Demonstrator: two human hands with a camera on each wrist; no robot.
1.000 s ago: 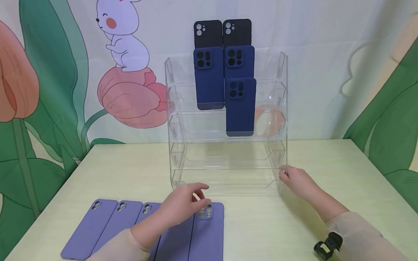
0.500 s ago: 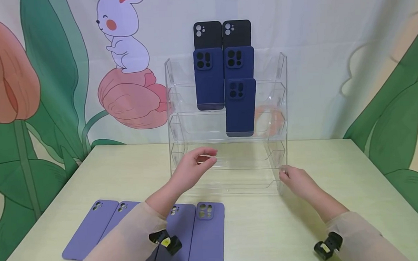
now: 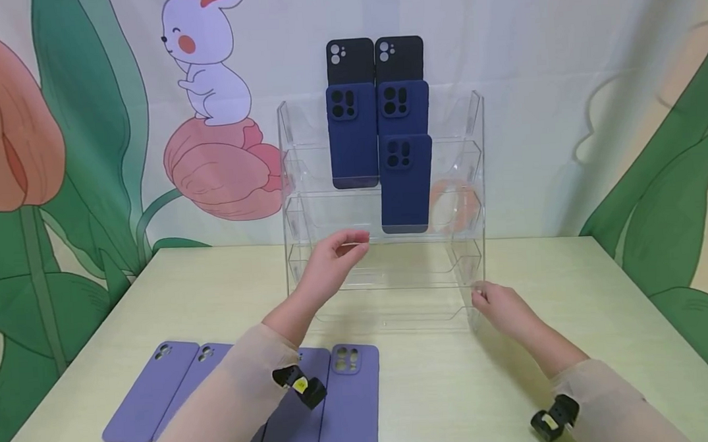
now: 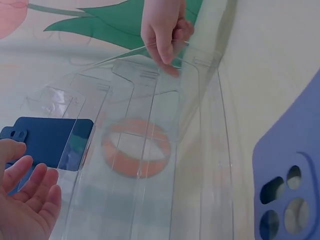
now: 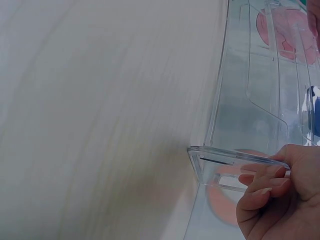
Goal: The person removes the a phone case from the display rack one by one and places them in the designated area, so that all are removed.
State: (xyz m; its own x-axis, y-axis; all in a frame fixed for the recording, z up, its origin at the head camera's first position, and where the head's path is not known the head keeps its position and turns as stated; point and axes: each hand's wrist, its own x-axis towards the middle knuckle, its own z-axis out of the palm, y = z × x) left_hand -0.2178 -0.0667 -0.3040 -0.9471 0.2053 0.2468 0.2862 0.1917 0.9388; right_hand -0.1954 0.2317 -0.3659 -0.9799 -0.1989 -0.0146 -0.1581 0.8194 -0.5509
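A clear plastic tiered display rack (image 3: 417,304) stands on the table. My right hand (image 3: 503,310) grips its lower right side panel; in the right wrist view, the fingers of that hand (image 5: 272,197) curl about the panel edge. My left hand (image 3: 332,268) hovers before the middle tiers, holding nothing, its fingers loosely bent. Just above and right of it, a dark blue phone case (image 3: 405,199) stands on a tier. Higher up are two more dark blue phone cases (image 3: 353,148) (image 3: 406,123), with two black phone cases (image 3: 350,61) (image 3: 399,59) behind them.
Several purple phone cases (image 3: 349,412) lie side by side on the front left of the table (image 3: 570,290), partly hidden by the left sleeve (image 3: 231,391). A printed curtain (image 3: 534,140) hangs behind the rack.
My left hand has risen from above the purple phone cases, forward and up to the rack's middle tiers. My right hand keeps its grip on the rack's side.
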